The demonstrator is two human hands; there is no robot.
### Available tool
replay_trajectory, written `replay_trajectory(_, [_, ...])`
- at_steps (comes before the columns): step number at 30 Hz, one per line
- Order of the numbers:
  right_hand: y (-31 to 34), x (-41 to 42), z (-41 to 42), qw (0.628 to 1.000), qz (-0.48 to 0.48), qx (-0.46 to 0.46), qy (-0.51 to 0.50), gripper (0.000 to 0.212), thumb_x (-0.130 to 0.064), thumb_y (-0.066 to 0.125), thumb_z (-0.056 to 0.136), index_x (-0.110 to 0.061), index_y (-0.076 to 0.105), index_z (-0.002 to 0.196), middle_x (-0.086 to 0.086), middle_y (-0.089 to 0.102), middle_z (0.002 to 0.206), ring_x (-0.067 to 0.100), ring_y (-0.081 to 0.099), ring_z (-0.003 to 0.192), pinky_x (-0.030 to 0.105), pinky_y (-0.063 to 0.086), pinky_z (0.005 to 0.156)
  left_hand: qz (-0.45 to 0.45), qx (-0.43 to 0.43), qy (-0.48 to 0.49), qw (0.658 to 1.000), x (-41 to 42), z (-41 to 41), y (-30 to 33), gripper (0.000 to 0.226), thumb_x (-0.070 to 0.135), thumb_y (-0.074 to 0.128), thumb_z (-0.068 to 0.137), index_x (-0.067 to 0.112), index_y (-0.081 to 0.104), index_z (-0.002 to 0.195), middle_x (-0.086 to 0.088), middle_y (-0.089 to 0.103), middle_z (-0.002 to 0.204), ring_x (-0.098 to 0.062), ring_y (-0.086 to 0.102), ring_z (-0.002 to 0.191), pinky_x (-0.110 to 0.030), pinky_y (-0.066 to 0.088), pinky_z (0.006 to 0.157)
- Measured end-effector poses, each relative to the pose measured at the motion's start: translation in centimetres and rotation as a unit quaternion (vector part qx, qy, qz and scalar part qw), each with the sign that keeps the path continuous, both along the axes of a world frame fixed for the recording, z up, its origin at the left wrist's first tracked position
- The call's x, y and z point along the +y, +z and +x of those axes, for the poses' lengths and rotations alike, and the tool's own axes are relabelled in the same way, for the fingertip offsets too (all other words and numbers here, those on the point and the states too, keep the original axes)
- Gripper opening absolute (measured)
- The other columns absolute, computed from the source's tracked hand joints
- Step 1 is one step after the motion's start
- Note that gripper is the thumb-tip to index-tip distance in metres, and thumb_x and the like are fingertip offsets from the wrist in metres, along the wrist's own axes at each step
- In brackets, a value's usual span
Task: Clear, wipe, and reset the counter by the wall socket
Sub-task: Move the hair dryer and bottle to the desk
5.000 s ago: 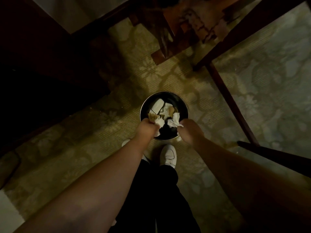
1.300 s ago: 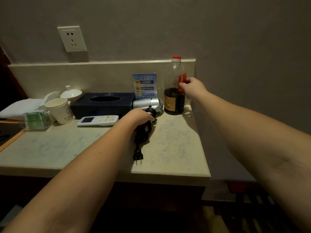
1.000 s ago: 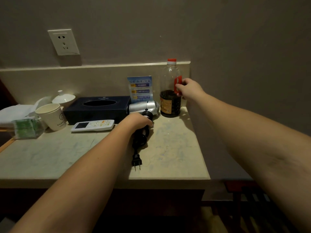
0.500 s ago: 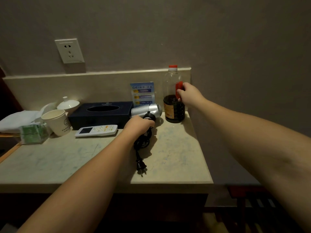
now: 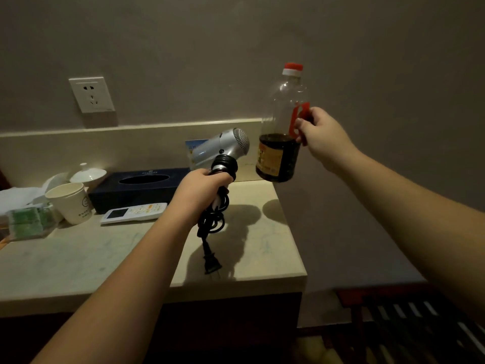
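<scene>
Head view. Left hand point(image 5: 200, 191) clamped around the black handle of a silver hair dryer point(image 5: 222, 149), lifted clear of the counter point(image 5: 265, 245); barrel points left toward the backsplash. Coiled black cord point(image 5: 212, 219) hangs from the fist, the plug point(image 5: 212, 264) dangling over the counter near its front edge, right half. Cannot tell whether the plug touches the surface.

Right hand point(image 5: 321, 139) clamped on the red side handle of a clear plastic bottle point(image 5: 282, 127), red cap, dark liquid filling the lower part only. Bottle held upright in the air above the counter's back right corner, just right of the dryer, not touching it.

On the counter, back edge, left of centre: dark blue tissue box point(image 5: 140, 186). In front of it, a white remote control point(image 5: 133, 212). Toward the left edge: paper cup point(image 5: 70, 202), white lidded cup point(image 5: 88, 174) behind it, green packet point(image 5: 27, 219) in a clear holder.

Wall socket point(image 5: 91, 94) above the backsplash, left side.
</scene>
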State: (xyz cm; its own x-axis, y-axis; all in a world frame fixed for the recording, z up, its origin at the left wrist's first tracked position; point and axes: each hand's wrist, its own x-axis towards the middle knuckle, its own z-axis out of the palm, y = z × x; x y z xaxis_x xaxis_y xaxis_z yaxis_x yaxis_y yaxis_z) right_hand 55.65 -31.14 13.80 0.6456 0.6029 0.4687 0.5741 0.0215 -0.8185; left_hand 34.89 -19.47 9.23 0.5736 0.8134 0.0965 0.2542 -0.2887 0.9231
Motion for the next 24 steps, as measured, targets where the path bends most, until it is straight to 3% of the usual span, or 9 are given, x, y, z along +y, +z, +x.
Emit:
replay_trajectory(10, [-3.4, -12.6, -1.3, 0.996, -0.011, 0.013, -0.085, 0.014, -0.023, 0.045, 0.100, -0.022, 0.057, 0.108, -0.003, 0.061, 0.083, 0.007, 0.054, 0.070, 0.021, 0.046, 0.067, -0.021, -0.022, -0.094, 0.995, -7.4, 1.2, -1.9, 0.016, 0.026, 0.069, 0.080, 0.016, 0.068, 0.092, -0.010, 0.070, 0.081, -0.023, 0.064, 0.074, -0.035, 0.048, 0.068])
replay_trajectory(16, [-8.0, -19.7, -0.4, 0.989, -0.028, 0.025, -0.142, 0.013, -0.022, 0.046, 0.099, -0.027, 0.058, 0.103, 0.001, 0.060, 0.082, 0.004, 0.053, 0.067, 0.028, 0.046, 0.073, -0.035, -0.025, -0.148, 0.988, -11.6, 4.5, -4.1, 0.013, 0.028, 0.070, 0.080, 0.022, 0.069, 0.092, 0.002, 0.068, 0.071, -0.010, 0.062, 0.058, -0.033, 0.048, 0.059])
replay_trajectory(21, [-11.9, -26.4, 0.3, 0.978, -0.058, 0.044, -0.197, 0.014, -0.021, 0.046, 0.099, -0.033, 0.054, 0.100, -0.005, 0.058, 0.076, -0.004, 0.054, 0.064, 0.011, 0.044, 0.063, -0.027, -0.008, -0.192, 0.981, -16.4, 8.1, -5.9, 0.027, 0.043, 0.070, 0.066, 0.029, 0.068, 0.089, 0.005, 0.070, 0.069, -0.018, 0.065, 0.063, -0.043, 0.053, 0.065])
replay_trajectory(24, [-14.8, -30.5, 1.0, 0.968, -0.076, 0.067, -0.231, 0.015, -0.022, 0.047, 0.099, -0.035, 0.053, 0.095, -0.004, 0.057, 0.074, 0.002, 0.055, 0.065, 0.019, 0.046, 0.063, -0.038, 0.011, -0.222, 0.974, -19.8, 10.7, -7.5, 0.019, 0.040, 0.072, 0.073, 0.032, 0.067, 0.089, 0.010, 0.070, 0.069, -0.010, 0.064, 0.059, -0.034, 0.049, 0.061])
